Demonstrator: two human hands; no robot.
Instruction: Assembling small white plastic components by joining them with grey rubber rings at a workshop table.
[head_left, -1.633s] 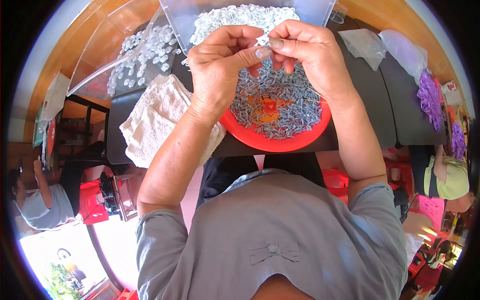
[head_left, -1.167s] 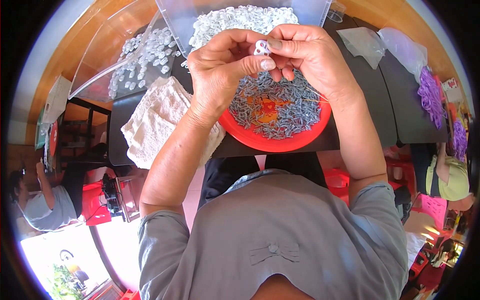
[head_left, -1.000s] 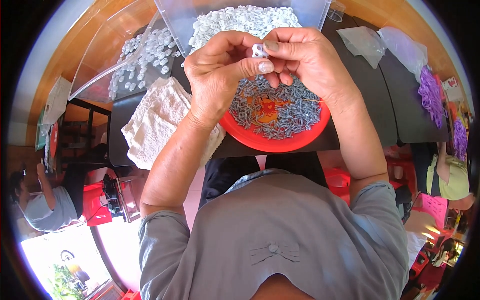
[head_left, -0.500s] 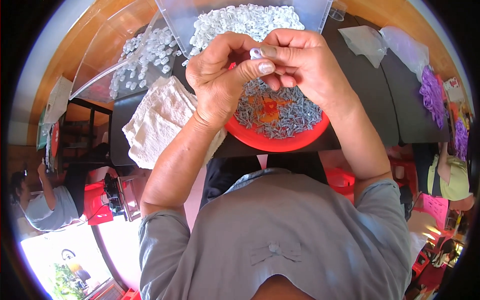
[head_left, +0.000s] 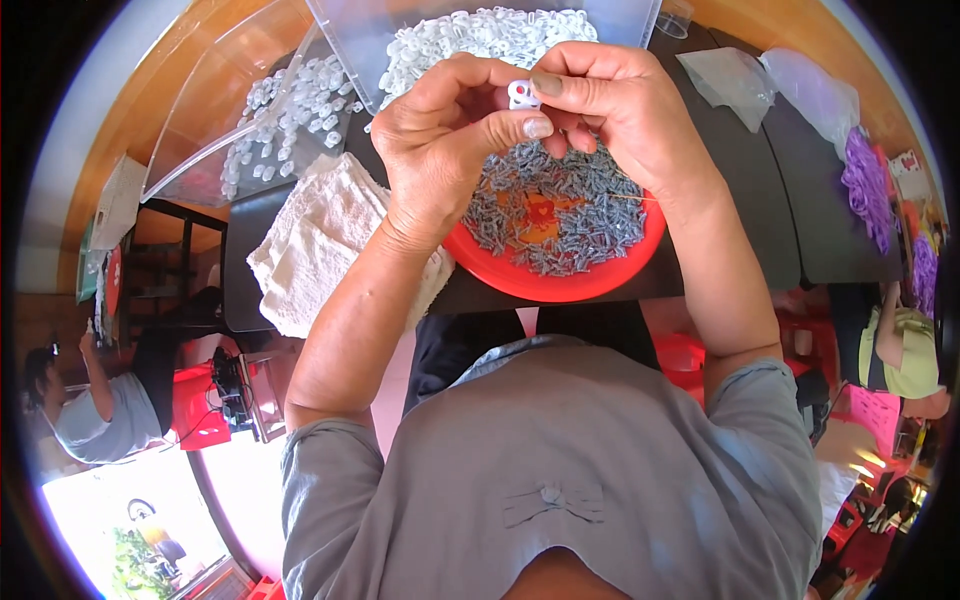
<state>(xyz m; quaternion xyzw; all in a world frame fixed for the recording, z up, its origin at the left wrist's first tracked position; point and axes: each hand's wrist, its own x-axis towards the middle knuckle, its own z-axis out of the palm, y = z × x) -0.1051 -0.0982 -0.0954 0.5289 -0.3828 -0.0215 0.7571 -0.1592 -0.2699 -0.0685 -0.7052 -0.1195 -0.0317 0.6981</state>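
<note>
Both hands meet above a red bowl point(head_left: 520, 282) full of small grey metal screws point(head_left: 565, 210). My left hand point(head_left: 445, 140) and my right hand point(head_left: 610, 100) pinch one small white plastic piece point(head_left: 521, 95) between their fingertips. Behind the hands stands a clear plastic bin point(head_left: 385, 45) heaped with many white plastic pieces point(head_left: 480, 30). Whether a screw sits in the held piece is hidden by my fingers.
A white folded towel point(head_left: 320, 235) lies left of the bowl on the dark table point(head_left: 740, 190). A clear lid point(head_left: 250, 110) with several white pieces leans at the far left. Clear bags point(head_left: 740, 80) and purple items point(head_left: 865, 180) lie at the right. Other people sit at both sides.
The hands have stayed together over the bowl, shifting slightly while turning the small white piece between the fingertips. Nothing else has moved.
</note>
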